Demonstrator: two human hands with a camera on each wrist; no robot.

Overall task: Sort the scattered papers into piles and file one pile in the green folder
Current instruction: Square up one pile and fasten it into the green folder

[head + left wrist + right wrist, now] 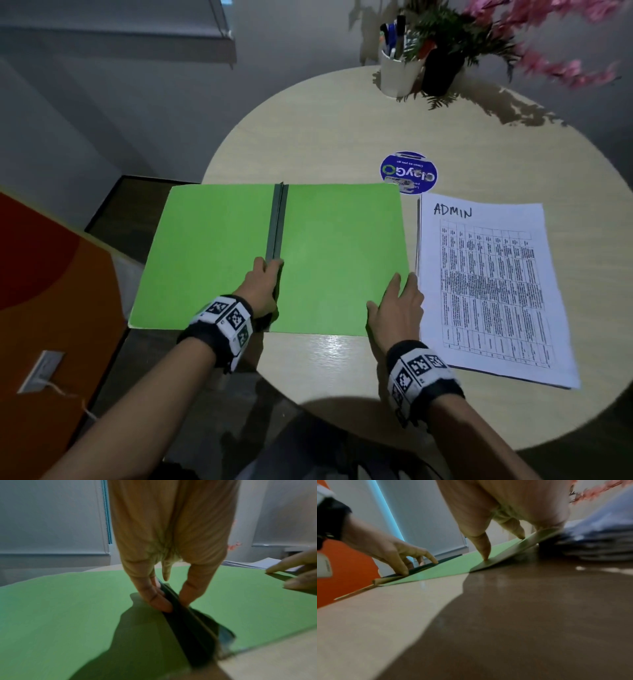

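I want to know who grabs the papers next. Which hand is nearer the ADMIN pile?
Right. The right hand rests on the green folder at its right edge, beside the ADMIN pile. The left hand pinches the folder's dark spine, farther away.

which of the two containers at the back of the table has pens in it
The white cup, the left of the two. Pens and markers stick out of its top. The black pot beside it holds a green plant with pink flowers instead.
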